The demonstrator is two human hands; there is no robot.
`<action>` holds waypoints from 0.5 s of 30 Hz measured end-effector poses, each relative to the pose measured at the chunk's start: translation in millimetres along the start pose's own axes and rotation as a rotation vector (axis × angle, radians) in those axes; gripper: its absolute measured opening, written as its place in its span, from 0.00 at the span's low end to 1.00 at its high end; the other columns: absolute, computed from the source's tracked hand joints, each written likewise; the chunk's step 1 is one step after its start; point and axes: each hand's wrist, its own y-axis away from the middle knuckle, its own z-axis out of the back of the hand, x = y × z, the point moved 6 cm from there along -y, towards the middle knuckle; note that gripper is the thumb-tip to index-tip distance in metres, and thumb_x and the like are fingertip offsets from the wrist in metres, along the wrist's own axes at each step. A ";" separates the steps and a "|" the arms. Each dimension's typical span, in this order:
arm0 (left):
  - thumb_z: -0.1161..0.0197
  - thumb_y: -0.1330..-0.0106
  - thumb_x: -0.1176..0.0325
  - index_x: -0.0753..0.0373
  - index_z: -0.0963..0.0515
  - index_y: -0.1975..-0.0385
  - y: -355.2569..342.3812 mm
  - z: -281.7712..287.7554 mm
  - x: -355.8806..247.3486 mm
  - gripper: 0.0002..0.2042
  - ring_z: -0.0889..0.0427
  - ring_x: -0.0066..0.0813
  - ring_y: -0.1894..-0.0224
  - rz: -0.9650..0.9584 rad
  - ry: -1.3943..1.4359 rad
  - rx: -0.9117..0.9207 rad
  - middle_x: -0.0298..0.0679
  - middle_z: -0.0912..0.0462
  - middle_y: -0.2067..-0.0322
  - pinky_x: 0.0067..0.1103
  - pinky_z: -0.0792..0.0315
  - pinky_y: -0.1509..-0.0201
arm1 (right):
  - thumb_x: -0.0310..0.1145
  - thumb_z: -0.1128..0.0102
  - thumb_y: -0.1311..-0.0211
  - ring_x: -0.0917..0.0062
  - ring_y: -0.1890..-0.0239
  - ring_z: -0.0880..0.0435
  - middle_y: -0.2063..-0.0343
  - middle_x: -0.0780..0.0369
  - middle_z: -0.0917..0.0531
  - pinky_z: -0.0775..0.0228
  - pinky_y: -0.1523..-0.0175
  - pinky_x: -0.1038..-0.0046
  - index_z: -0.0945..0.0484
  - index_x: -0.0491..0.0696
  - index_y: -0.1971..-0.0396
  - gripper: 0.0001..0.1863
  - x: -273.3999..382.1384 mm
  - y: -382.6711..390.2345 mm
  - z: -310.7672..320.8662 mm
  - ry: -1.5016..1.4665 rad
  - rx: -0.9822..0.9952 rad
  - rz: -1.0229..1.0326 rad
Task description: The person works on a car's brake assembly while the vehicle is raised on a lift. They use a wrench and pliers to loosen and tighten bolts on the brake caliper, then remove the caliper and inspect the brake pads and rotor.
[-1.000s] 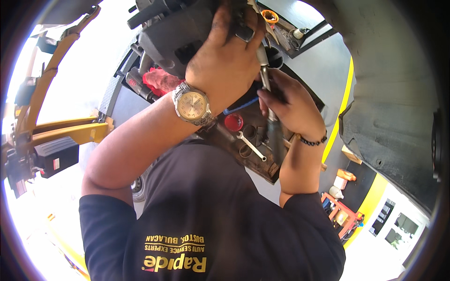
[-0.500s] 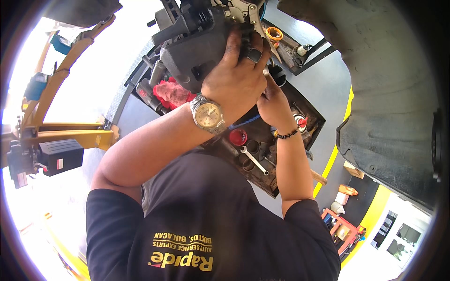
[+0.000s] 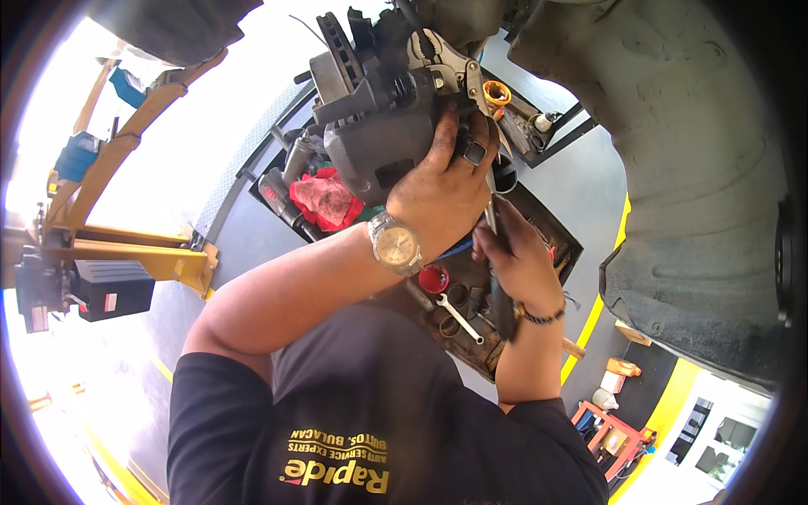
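A dark brake caliper (image 3: 358,151) sits by the brake disc (image 3: 339,42) at the top of the head view. My left hand (image 3: 442,189), with a ring and a wristwatch, curls its fingers over the caliper's near right side. Silver locking pliers (image 3: 450,63) are attached at the caliper's far right, their handles running down past my left fingers. Just right of that hand, my right hand (image 3: 518,252) is closed round a long tool with a metal shaft and a dark handle (image 3: 502,307), perhaps a screwdriver; motion blurs it. The shaft's tip is hidden by my left hand.
Below lies a dark tool tray (image 3: 547,210) with a wrench (image 3: 459,319), a red lid (image 3: 433,279) and a red rag (image 3: 326,199). A wheel-arch liner (image 3: 690,185) rises close on the right. A yellow lift arm (image 3: 126,143) stands at left.
The caliper and both hands appear lower in view, showing more of the disc and pliers. My right hand has come away from my left, and the dark-handled tool in it now shows.
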 end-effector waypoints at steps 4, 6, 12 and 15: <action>0.39 0.54 0.59 0.60 0.12 0.69 2.0 -1.2 -2.7 0.17 0.31 0.39 0.36 -0.018 0.056 -0.008 0.36 0.20 0.48 0.53 0.45 0.28 | 0.29 0.46 0.32 0.63 0.68 0.16 0.72 0.55 0.18 0.26 0.61 0.66 0.29 0.42 0.46 0.17 -0.7 -7.3 -4.5 0.080 -0.178 0.263; 0.39 0.54 0.59 0.61 0.13 0.68 2.6 -1.9 -2.2 0.17 0.31 0.38 0.36 -0.013 0.065 -0.015 0.36 0.20 0.48 0.52 0.45 0.28 | 0.29 0.46 0.33 0.61 0.68 0.15 0.72 0.54 0.18 0.26 0.61 0.65 0.30 0.42 0.44 0.18 -13.5 -1.4 -7.7 0.039 0.017 0.039; 0.41 0.50 0.59 0.61 0.11 0.69 0.4 1.5 -1.0 0.17 0.25 0.42 0.43 -0.030 0.012 -0.091 0.43 0.19 0.48 0.51 0.43 0.29 | 0.32 0.42 0.32 0.59 0.69 0.17 0.71 0.54 0.18 0.26 0.61 0.62 0.28 0.42 0.51 0.14 -33.1 -1.8 -8.1 0.006 -0.034 0.083; 0.39 0.51 0.58 0.61 0.11 0.70 1.5 0.2 -0.7 0.16 0.27 0.45 0.42 -0.058 0.013 -0.010 0.43 0.20 0.49 0.53 0.43 0.29 | 0.30 0.45 0.32 0.56 0.65 0.16 0.68 0.53 0.17 0.26 0.57 0.60 0.29 0.43 0.50 0.13 -18.3 4.0 -5.6 0.091 -0.009 0.218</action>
